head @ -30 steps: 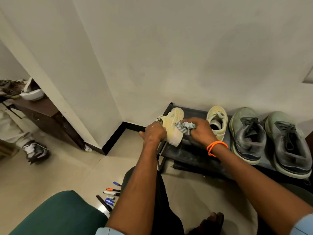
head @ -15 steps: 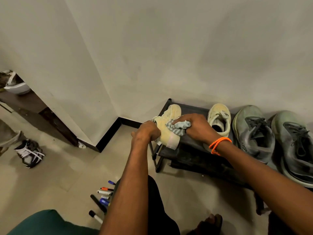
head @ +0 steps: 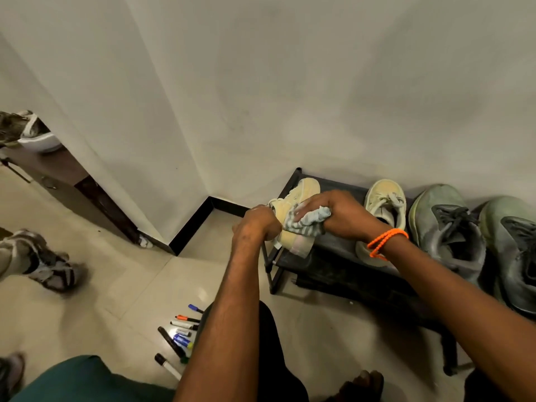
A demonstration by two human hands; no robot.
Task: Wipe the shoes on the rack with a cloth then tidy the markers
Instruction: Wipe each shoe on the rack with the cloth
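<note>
While the left hand (head: 256, 224) grips the near side of a pale yellow shoe (head: 295, 219) and holds it tipped on its side at the left end of the black rack (head: 333, 248), the right hand (head: 338, 214) clutches a bunched grey striped cloth (head: 309, 220) and presses it against the shoe's upper side. An orange bracelet (head: 384, 242) circles the right wrist. Just to the right on the rack's top shelf sits the second yellow shoe (head: 383, 204), upright with its toe toward the wall, and beside that stand two grey-green sneakers (head: 446, 227), the far one cut off by the frame edge. On the tiled floor (head: 121, 285) near the person's left forearm lie the markers (head: 181, 333), a loose cluster of black, orange, blue and white barrels, well apart from the rack. At the left edge another person's sandalled foot (head: 43, 265) rests on the floor, blurred
</note>
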